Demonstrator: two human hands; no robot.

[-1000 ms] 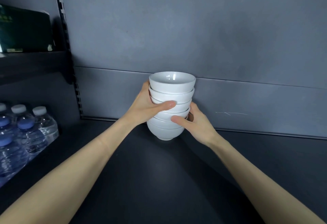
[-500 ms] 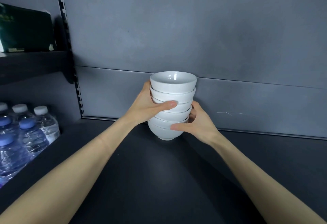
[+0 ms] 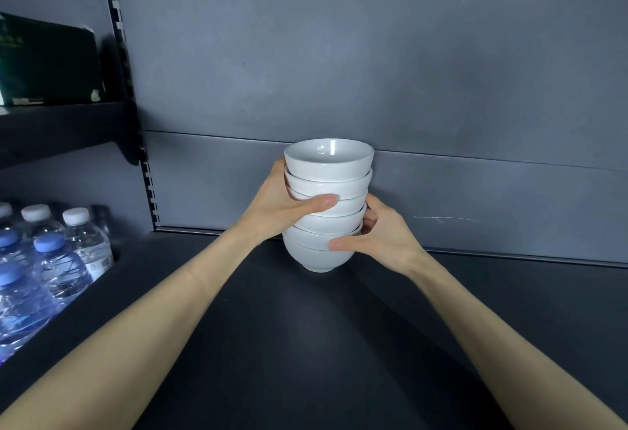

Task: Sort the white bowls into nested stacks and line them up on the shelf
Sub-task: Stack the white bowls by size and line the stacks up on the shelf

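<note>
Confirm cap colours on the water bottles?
Blue and white caps on the water bottles, head view.

We saw clear water bottles [image 3: 51,259] packed together at lower left, some with blue caps [image 3: 49,242], some with white caps [image 3: 75,216]. Above them a dark side shelf [image 3: 61,130] carried a dark green box [image 3: 47,62]; its print was too small to read. A slotted upright rail [image 3: 131,96] ran beside the grey back panel [image 3: 373,55]. The panel had a faint white scratch [image 3: 441,218] at right.
</note>
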